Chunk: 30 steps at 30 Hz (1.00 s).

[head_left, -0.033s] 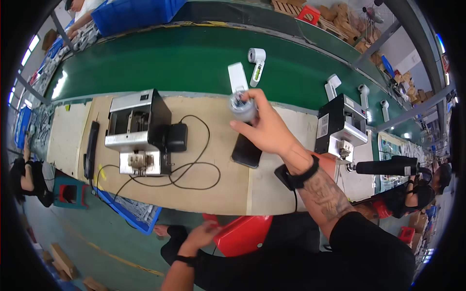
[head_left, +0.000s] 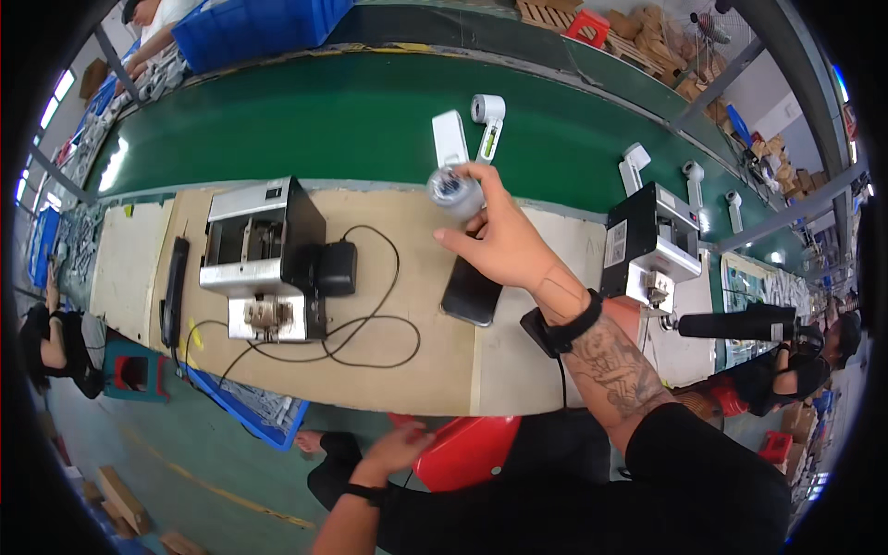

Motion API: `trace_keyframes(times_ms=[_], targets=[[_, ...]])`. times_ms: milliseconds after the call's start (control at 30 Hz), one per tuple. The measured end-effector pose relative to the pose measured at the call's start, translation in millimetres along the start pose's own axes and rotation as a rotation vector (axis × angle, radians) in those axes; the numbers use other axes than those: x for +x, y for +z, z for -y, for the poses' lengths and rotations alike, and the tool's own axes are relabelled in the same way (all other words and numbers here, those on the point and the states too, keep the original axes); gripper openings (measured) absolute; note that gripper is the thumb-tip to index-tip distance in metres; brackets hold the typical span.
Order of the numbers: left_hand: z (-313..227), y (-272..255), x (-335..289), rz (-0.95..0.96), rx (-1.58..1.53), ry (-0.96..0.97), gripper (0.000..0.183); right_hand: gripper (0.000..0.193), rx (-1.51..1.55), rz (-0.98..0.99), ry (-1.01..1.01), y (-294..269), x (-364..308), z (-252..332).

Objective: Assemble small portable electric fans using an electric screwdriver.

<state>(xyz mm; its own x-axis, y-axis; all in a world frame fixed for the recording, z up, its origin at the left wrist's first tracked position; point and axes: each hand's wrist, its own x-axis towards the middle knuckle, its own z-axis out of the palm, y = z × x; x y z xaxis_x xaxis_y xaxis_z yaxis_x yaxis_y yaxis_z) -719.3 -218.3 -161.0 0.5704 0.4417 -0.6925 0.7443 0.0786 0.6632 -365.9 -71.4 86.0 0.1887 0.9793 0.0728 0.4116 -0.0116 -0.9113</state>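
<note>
My right hand reaches over the far edge of the bench with its fingers curled round a white handheld device with a round grey head. The white handle of that device points away from me, over the green belt. The thumb stands a little off the head. Beyond the hand, a similar white device with a green strip in its handle lies on the belt. A black phone lies on the bench below my right hand. Down by my lap, my left hand is empty, fingers stretched toward a red stool.
A black-and-silver machine with a looped cable stands left on the bench; another machine stands right. A black-handled tool juts in at right. Several white devices lie on the belt. Blue bins and other people are around.
My right hand has carried the device slightly farther away and left, toward the belt. My left hand has shifted a little, its fingers more stretched over the red stool.
</note>
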Motion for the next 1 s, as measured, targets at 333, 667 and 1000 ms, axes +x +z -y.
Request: trace_keyframes(times_ms=[333,667,1000], targets=[[-49.3,36.6,39.4,0.17,0.403,0.092,0.08,0.061,-0.126,0.057,0.056,-35.8,-52.8,23.0],[-63.5,20.2,51.9,0.377,0.409,0.131,0.07,0.021,-0.161,0.286,0.17,-124.3,-191.7,37.7],[-42.7,79.7,-9.1,-0.1,0.157,-0.025,0.053,0.012,0.171,-0.063,0.18,-147.4,-336.2,-68.1]])
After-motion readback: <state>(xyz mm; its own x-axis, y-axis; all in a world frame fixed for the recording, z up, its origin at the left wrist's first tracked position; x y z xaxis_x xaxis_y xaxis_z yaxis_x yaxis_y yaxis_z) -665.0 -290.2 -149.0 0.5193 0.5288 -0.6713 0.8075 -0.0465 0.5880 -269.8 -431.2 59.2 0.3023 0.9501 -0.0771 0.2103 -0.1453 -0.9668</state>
